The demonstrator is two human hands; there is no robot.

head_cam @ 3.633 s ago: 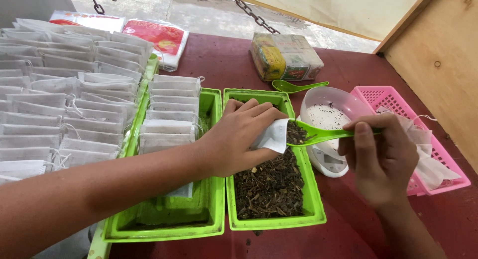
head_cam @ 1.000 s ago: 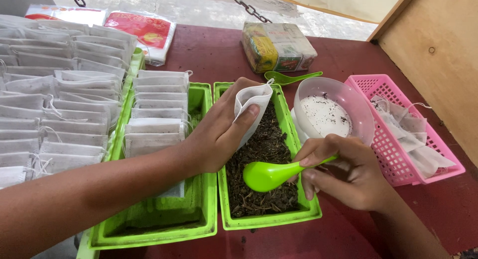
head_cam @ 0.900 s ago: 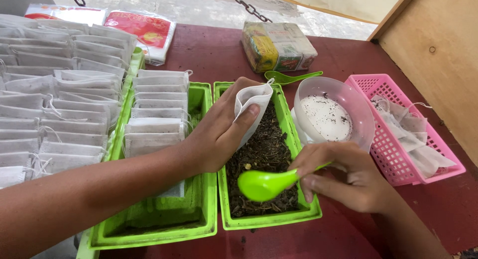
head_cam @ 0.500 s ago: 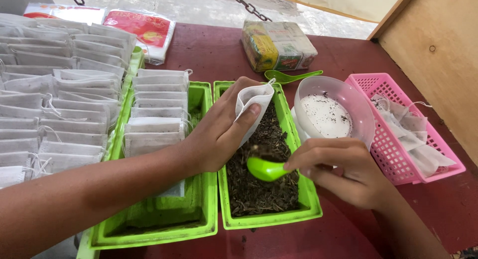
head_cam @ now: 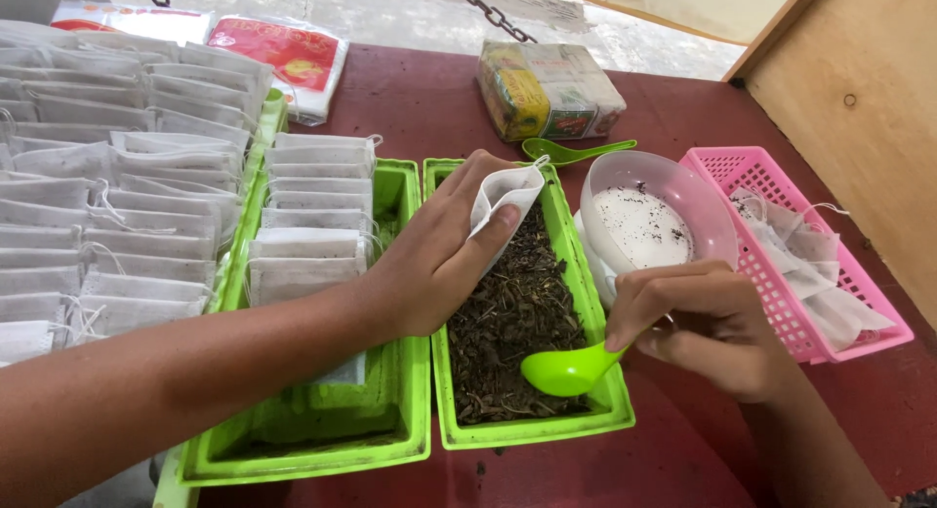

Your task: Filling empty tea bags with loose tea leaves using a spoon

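Two hands (head_cam: 439, 259), papery pouch (head_cam: 506, 191), glossy spoon (head_cam: 566, 369)

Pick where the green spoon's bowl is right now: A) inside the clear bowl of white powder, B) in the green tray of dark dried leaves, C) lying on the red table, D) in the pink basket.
B: the right hand holds the green spoon with its bowl down among the dark leaves in the green tray.

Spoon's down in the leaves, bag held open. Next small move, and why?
Probably lift the green spoon from the dried leaves up to the white paper bag: the right hand has its bowl low in the tray, and the left hand holds the bag's mouth open above.
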